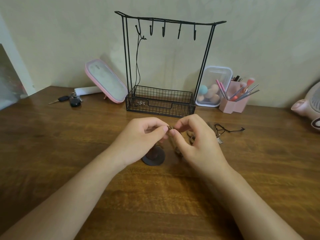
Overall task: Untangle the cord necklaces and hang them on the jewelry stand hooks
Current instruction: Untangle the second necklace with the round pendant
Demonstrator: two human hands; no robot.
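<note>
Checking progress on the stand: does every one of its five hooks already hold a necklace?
No: only the leftmost hook carries a black cord necklace, while the other four hooks hang bare.

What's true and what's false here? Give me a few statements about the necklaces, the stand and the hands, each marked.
1. A hanging black cord necklace is on the leftmost hook of the jewelry stand. True.
2. The left hand and right hand both pinch a brown cord. True.
3. Every hook holds a necklace. False: the other four hooks are bare.
4. The keys lie right of the stand. False: they lie to its left, beside the pink mirror.
5. A loose black cord necklace lies on the table, right of the right hand. True.
</note>
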